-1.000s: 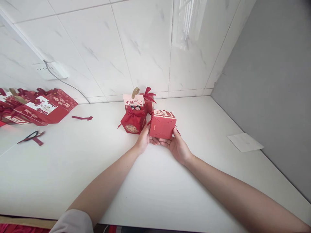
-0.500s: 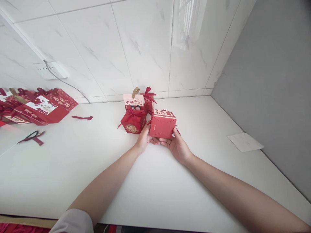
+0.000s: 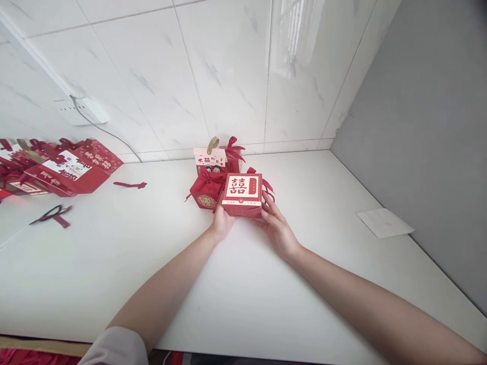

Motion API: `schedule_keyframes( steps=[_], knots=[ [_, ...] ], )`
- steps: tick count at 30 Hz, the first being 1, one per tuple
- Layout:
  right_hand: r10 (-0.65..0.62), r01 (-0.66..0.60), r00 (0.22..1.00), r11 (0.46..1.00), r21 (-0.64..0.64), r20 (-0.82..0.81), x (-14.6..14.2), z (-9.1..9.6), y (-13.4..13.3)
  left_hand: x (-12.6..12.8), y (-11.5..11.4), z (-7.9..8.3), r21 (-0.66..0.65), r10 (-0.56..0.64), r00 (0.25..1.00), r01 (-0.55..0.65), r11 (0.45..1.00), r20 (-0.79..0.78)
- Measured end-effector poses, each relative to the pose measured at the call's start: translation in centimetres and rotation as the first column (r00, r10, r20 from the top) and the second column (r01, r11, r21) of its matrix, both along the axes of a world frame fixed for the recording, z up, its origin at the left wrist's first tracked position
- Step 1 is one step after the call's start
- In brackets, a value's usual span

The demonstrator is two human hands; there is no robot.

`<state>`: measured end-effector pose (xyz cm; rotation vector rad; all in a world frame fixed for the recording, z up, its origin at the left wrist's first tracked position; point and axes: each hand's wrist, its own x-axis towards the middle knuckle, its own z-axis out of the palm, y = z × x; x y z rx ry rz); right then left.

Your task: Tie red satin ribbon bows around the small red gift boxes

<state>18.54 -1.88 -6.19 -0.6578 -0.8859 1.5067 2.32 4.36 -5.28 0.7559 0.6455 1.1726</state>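
Observation:
A red gift box [image 3: 242, 195] with a cream label, large red characters and a red ribbon on its far side is between my hands above the white table. My left hand [image 3: 223, 223] grips its left side from below, with some fingers hidden under the box. Along the right side, my right hand [image 3: 277, 225] has its fingers closed against the box. Just behind and left stands a red hexagonal box [image 3: 201, 192] with a bow and a round gold emblem. Further back are a box with a pale pink panel [image 3: 209, 159] and a gold loop, and another ribboned red box [image 3: 235, 163].
Several red gift boxes [image 3: 91, 172] crowd the table's left end. Near them lie a loose ribbon piece [image 3: 130, 185] and dark-handled scissors [image 3: 50, 214] beside a ribbon scrap. White paper [image 3: 385, 223] lies at right by the grey wall. A cable hangs from the wall socket [image 3: 81, 111].
The held box has been turned, so its labelled face now shows instead of the plain folded red face. It has moved slightly left, and the ribbon now shows behind it.

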Motion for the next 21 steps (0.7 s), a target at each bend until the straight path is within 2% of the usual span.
schedule_keyframes(
  steps=[3, 9, 17, 21],
  knots=[
    [-0.04, 0.039, 0.999, 0.999, -0.008, -0.018, -0.1, -0.1, 0.2, 0.1, -0.2, -0.3, 0.093, -0.01, 0.999, 0.013, 0.996, -0.032],
    [-0.06, 0.061, 0.995, 0.998, 0.006, -0.082, -0.3, 0.5, -0.2, 0.0, -0.1, -1.1, 0.209, -0.088, 0.982, 0.122, 0.97, -0.165],
    [-0.019, 0.022, 0.999, 0.995, 0.093, -0.032, -0.4, 1.6, -0.7, -1.0, -0.3, -1.9, 0.221, -0.209, 0.961, 0.246, 0.944, -0.179],
    [-0.023, 0.027, 0.998, 0.998, 0.054, -0.061, -0.2, 1.5, -0.3, -0.9, -0.3, -1.5, 0.251, -0.196, 0.956, 0.249, 0.935, -0.216]
  ],
)
